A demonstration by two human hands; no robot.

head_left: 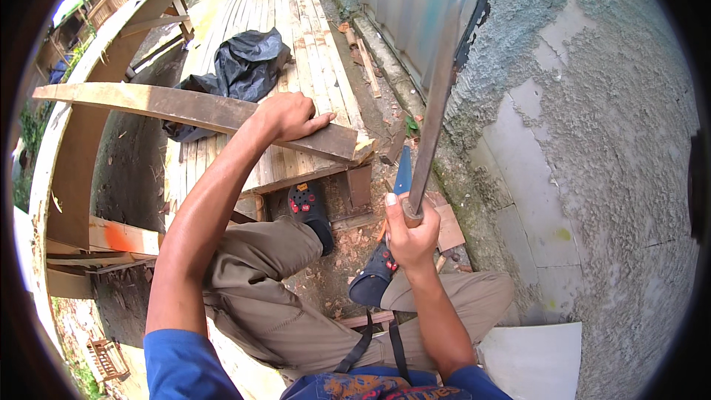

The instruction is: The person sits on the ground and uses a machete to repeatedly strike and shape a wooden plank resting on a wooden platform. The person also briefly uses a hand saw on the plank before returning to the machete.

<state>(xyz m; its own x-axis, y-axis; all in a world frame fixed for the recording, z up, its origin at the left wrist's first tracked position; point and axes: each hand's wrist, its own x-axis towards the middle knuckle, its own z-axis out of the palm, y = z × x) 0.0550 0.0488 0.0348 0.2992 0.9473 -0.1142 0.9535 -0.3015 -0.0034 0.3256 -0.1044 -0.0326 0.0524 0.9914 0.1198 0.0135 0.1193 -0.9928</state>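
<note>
At far left is a wooden frame (pixel 78 141); a plank's (pixel 170 104) tapered end passes over it in view. The plank runs rightward past a black sheet (pixel 255 63) to the near end of the slatted table (pixel 315 44). The left hand (pixel 287 115) grasps it near its right end, fingers folded over the far edge. Farther right, beyond the right hand (pixel 412 233), is a blue blade (pixel 404 170). The right fingers clench a machete's (pixel 435 104) handle, blade raised, beside the rough wall (pixel 615 141).
</note>
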